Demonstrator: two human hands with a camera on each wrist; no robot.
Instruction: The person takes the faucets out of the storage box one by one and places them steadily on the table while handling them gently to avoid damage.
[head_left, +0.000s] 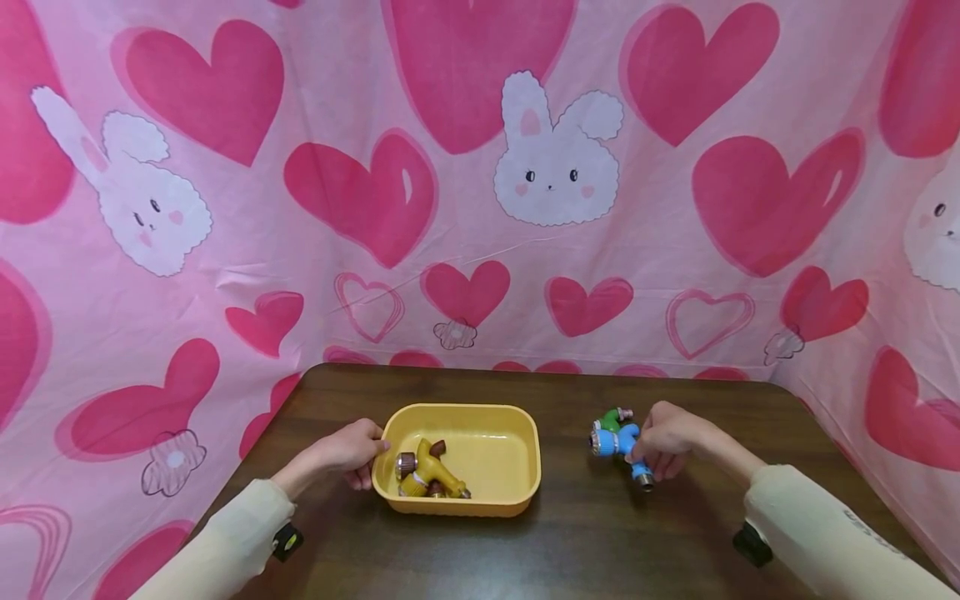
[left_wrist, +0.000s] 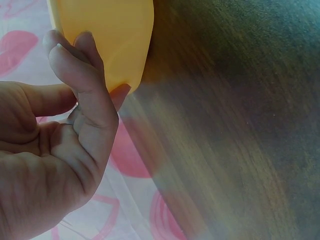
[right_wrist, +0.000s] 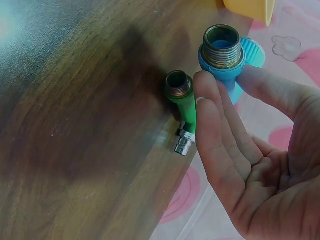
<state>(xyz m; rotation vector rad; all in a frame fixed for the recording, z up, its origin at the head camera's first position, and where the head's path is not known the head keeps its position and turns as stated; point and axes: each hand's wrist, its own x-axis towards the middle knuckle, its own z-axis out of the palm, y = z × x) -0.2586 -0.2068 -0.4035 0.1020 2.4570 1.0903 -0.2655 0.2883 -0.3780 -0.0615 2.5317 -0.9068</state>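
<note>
At its left end, a yellow plastic tray [head_left: 495, 506] is held by my left hand [head_left: 348, 454], the thumb over the rim and the fingers against the outer wall. Inside lies a mustard-yellow Y-shaped hose connector [head_left: 431, 471] with brown and metal ends; a further part beneath it is mostly hidden. To the tray's right, my right hand [head_left: 667, 440] pinches a blue Y-shaped hose connector [head_left: 606, 442] between thumb and fingers. Its threaded metal end faces the camera in the right wrist view. A green hose connector [right_wrist: 187, 107] with a silver tip lies on the table just behind the blue one.
The dark wooden table [head_left: 570, 550] has rounded far corners. Pink cloth [head_left: 480, 242] printed with hearts and rabbits hangs close behind it and along both sides. Bare wood separates the tray from the blue and green connectors.
</note>
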